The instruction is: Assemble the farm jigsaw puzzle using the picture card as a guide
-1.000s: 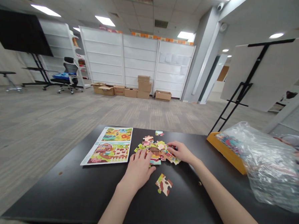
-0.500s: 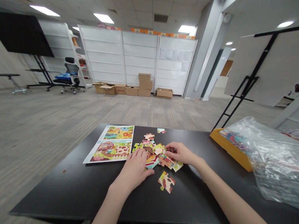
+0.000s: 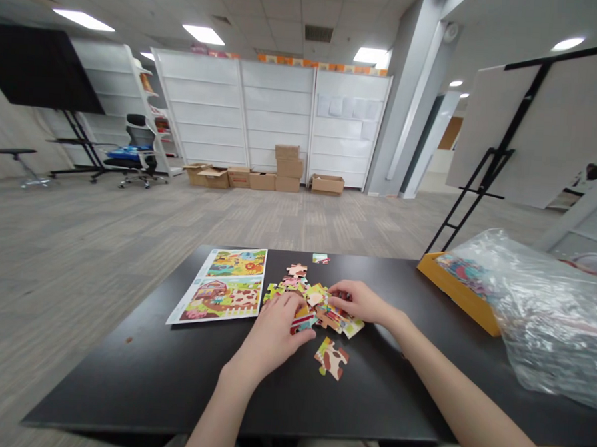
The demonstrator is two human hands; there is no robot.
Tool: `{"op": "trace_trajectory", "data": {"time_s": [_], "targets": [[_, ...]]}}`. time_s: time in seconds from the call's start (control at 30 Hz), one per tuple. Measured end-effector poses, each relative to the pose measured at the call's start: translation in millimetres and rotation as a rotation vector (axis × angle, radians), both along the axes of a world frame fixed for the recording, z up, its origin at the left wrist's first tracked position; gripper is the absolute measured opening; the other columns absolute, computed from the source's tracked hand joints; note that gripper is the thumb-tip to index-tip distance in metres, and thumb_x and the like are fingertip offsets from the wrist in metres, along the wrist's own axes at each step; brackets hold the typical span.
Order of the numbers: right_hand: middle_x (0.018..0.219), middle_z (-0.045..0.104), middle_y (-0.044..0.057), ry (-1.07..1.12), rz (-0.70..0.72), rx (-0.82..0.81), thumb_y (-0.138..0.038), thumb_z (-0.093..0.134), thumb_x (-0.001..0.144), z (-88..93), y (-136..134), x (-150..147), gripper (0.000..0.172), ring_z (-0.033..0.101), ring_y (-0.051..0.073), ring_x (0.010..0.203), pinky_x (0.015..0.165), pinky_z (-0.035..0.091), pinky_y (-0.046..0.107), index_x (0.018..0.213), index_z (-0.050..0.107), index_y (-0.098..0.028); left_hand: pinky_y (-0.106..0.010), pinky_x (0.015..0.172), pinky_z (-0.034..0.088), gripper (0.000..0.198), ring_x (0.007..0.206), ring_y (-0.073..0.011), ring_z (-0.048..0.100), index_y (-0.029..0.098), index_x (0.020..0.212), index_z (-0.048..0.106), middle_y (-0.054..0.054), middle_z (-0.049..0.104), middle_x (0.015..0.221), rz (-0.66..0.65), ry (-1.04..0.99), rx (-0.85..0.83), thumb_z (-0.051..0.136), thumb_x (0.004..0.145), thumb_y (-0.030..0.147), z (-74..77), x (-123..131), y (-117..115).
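Note:
A heap of colourful jigsaw puzzle pieces (image 3: 319, 296) lies on the black table between my hands. My left hand (image 3: 279, 321) rests on the heap's near left side, fingers over the pieces and thumb held apart; what lies beneath its fingers is hidden. At the right side of the heap is my right hand (image 3: 358, 301), its bent fingers apart and touching pieces. One brown-and-cream puzzle piece (image 3: 331, 358) lies by itself nearer to me. Beyond the heap sits another single piece (image 3: 321, 259). A picture sheet (image 3: 225, 290) with two printed scenes is left of the heap.
On the table's right stands a yellow box (image 3: 462, 295) with more pieces, partly covered by a crumpled clear plastic bag (image 3: 548, 323). A whiteboard stand (image 3: 486, 173) rises behind it. Cardboard boxes (image 3: 262, 180) line the far shelves; an office chair (image 3: 138, 152) is at left.
My left hand has shifted slightly right over the heap, its thumb reaching further out. The right hand stays at the heap's right edge. The whole view has tilted a little.

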State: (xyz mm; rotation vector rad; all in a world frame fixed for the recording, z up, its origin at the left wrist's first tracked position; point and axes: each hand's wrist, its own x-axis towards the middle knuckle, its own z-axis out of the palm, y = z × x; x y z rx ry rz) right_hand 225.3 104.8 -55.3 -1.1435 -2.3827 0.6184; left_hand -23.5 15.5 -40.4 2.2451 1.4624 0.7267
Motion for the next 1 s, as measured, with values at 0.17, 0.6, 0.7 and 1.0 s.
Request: {"op": "trace_trajectory", "data": {"time_s": [0.17, 0.6, 0.7, 1.0], "targets": [[0.092, 0.073, 0.009, 0.105, -0.047, 0.086, -0.047, 0.057, 0.096, 7.8, 1, 1, 0.035, 0.064, 0.019, 0.081, 0.072, 0.049, 0.030, 0.097, 0.076, -0.018, -0.042, 0.102, 0.047, 0.042, 0.118, -0.0258, 0.060, 0.025, 0.123, 0.057, -0.007, 0.063, 0.128, -0.002, -0.236, 0.072, 0.074, 0.085, 0.028, 1.2, 12, -1], [0.066, 0.062, -0.001, 0.579, 0.004, -0.427, -0.060, 0.074, 0.081, 22.5, -19, -17, 0.044, 0.050, 0.008, 0.052, 0.048, 0.040, 0.022, 0.086, 0.067, -0.016, -0.043, 0.105, 0.049, 0.055, 0.121, -0.0245, 0.061, 0.026, 0.132, 0.051, -0.008, 0.061, 0.130, 0.085, -0.430, 0.185, 0.070, 0.083, 0.014, -6.2, 41, 6], [0.072, 0.066, 0.000, 0.687, -0.104, -0.412, -0.058, 0.080, 0.075, 23.2, -13, -14, 0.046, 0.053, 0.009, 0.054, 0.049, 0.042, 0.022, 0.091, 0.066, -0.016, -0.039, 0.097, 0.054, 0.046, 0.108, -0.0206, 0.067, 0.025, 0.129, 0.053, -0.007, 0.065, 0.125, 0.065, -0.559, 0.116, 0.065, 0.086, 0.014, -5.8, 43, 8], [0.068, 0.062, -0.004, 0.789, -0.090, -0.417, -0.055, 0.080, 0.076, 19.9, -10, -10, 0.044, 0.051, 0.008, 0.051, 0.045, 0.039, 0.020, 0.093, 0.059, -0.020, -0.030, 0.083, 0.055, 0.043, 0.095, -0.0180, 0.071, 0.022, 0.128, 0.049, -0.006, 0.070, 0.107, 0.045, -1.009, -0.079, 0.065, 0.088, 0.027, -3.1, 60, 17]]}}
